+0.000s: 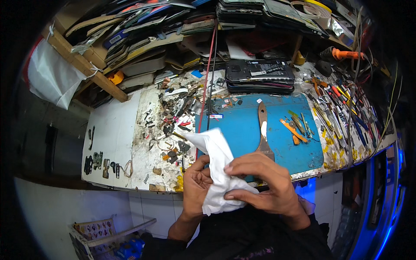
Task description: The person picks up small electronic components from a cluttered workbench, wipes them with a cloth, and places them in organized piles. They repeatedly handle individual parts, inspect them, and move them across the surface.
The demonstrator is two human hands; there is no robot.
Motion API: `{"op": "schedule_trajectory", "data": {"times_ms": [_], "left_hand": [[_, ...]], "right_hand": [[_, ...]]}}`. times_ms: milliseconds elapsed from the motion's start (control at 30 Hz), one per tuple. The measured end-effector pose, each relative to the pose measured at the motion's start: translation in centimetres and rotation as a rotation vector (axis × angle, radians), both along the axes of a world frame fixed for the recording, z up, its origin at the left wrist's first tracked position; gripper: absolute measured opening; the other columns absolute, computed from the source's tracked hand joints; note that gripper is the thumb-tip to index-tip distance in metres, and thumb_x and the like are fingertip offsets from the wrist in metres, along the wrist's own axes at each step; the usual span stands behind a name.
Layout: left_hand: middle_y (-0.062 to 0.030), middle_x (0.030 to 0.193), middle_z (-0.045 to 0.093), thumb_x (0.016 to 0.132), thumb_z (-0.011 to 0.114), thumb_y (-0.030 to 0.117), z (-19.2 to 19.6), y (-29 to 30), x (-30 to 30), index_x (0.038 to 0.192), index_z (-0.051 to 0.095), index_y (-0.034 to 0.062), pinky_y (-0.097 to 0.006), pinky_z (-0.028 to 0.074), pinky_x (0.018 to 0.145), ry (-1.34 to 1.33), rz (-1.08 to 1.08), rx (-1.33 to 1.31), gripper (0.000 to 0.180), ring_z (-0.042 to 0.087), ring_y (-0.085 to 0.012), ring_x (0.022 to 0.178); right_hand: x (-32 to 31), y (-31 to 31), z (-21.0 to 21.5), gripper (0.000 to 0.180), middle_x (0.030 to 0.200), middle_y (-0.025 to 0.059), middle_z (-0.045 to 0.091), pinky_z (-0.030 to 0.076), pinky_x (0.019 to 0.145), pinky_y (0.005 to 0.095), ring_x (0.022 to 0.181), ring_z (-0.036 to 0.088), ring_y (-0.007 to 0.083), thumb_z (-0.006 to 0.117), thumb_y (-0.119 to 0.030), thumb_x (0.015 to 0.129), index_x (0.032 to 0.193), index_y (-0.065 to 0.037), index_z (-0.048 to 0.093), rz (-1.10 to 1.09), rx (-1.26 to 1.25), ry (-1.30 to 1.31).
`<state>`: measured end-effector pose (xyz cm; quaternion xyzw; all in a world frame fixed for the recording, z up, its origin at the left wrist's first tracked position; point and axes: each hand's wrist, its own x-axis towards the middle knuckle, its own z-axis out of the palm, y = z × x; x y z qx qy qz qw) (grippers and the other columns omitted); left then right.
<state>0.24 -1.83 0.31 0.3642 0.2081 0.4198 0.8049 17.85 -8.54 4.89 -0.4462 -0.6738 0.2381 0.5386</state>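
1. At the far left, a whitish translucent plastic bag hangs from a wooden frame.
2. Small dark and brass-coloured parts lie near the front edge of the white-topped desk.
3. Farther right, a dense scatter of tiny black, red and brown fragments covers the stained surface.
4. The person's left hand is half curled, palm toward the cloth, gripping its left side; some fingertips are hidden behind it.
5. The crumpled, soft white cloth is held up between both hands, in front of the blue mat; its upper corner points up and left.
6. A stack of flat black devices stands behind the mat.
7. A flat brush with a brown wooden handle lies on the mat, its lower end partly behind the right hand.
8. The right hand is partly open, thumb and fingers apart, their tips holding the cloth's right side.
9. Thin orange and greenish strips lie on the mat's right part.
10. Assorted hand tools with coloured handles crowd the desk's right end.
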Motion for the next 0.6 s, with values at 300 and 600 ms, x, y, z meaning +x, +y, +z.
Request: {"op": "schedule_trajectory", "data": {"times_ms": [300,600], "left_hand": [[-0.0178,0.109,0.07,0.071,0.078,-0.012,-0.25,0.11,-0.37,0.121,0.055,-0.0087,-0.033,0.058,0.087,0.132,-0.061,0.088,0.056,0.07,-0.0198,0.098],[-0.017,0.102,0.072,0.077,0.078,-0.008,0.07,-0.2,0.01,0.11,0.061,-0.0088,-0.03,0.06,0.079,-0.057,-0.058,-0.087,0.038,0.072,-0.0195,0.089]], "right_hand": [[0.23,-0.58,0.23,0.031,0.1,0.0116,0.072,0.057,0.074,0.0324,0.09,0.068,0.0219,0.083,-0.007,0.074,0.104,-0.006,0.076,0.003,-0.139,0.042],[-0.23,-0.45,-0.39,0.028,0.085,0.0114,0.074,0.052,0.069,0.0318,0.075,0.07,0.0233,0.08,0.004,0.069,0.096,0.0,0.076,-0.098,-0.034,0.083]]}}
